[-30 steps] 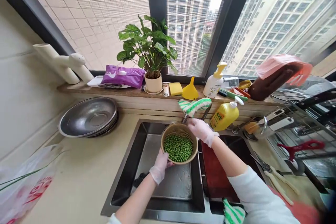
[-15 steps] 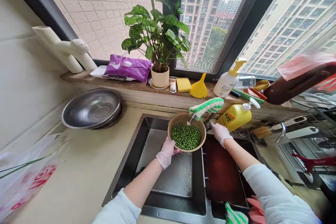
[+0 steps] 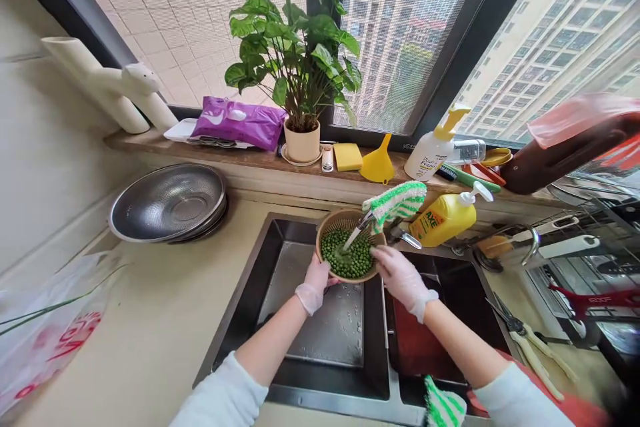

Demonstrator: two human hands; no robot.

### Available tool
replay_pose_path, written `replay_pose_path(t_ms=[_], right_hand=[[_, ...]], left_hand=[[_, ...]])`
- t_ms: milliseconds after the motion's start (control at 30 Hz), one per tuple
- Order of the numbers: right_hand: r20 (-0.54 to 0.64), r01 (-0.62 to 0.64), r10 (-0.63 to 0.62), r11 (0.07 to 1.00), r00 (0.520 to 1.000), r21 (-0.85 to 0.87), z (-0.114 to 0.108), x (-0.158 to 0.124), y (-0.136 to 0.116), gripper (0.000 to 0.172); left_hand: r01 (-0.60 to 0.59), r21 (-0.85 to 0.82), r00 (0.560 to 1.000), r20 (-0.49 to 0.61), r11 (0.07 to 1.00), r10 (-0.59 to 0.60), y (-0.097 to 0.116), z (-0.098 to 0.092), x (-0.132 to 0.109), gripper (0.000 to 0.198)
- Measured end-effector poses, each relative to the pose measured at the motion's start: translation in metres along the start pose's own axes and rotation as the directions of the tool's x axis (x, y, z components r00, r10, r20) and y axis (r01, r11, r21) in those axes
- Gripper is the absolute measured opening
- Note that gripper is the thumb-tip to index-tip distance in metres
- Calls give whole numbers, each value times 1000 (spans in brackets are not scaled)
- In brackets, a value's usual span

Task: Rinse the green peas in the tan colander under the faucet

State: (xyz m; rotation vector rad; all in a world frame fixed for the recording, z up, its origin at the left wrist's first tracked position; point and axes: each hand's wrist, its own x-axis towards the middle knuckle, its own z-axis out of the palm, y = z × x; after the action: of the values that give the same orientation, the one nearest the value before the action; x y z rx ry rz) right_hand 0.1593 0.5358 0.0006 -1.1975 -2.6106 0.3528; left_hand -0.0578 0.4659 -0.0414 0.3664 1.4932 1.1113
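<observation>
A beige colander [image 3: 371, 275] holds green peas [image 3: 350, 260] above the left basin of the sink. My left hand [image 3: 316, 280], in a clear glove, grips its left rim. At the right rim is my gloved right hand [image 3: 403, 280], fingers stretched out toward the peas and touching the edge; it grips nothing that I can see. Water runs from the faucet [image 3: 365, 220] onto the peas. A green-and-white striped cloth [image 3: 397, 203] is wrapped over the spout. Just behind my right hand is the faucet lever [image 3: 407, 237].
The double sink [image 3: 240, 307] has a reddish-brown board [image 3: 425, 340] in its right basin. Metal strainers [image 3: 167, 203] are stacked at left. A yellow soap bottle [image 3: 445, 220] stands behind the sink. Scissors [image 3: 527, 333] lie at right; a potted plant [image 3: 303, 140] sits on the sill.
My right hand has moved from the faucet lever to the colander's right rim. Water now runs onto the peas, and the lever sits differently. My left hand still grips the colander.
</observation>
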Motion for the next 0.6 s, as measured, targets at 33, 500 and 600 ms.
replay_pose_path(t_ms=[33, 500, 600], right_hand=[[124, 45, -51, 998, 991, 46, 4, -2, -12, 43], [531, -178, 223, 975, 818, -135, 50, 54, -37, 68], [496, -224, 244, 969, 833, -102, 61, 61, -55, 78]], left_hand=[[18, 32, 1000, 10, 999, -18, 1, -1, -3, 62], [3, 260, 998, 65, 966, -20, 1, -17, -18, 65], [3, 258, 999, 39, 966, -14, 2, -15, -19, 64]])
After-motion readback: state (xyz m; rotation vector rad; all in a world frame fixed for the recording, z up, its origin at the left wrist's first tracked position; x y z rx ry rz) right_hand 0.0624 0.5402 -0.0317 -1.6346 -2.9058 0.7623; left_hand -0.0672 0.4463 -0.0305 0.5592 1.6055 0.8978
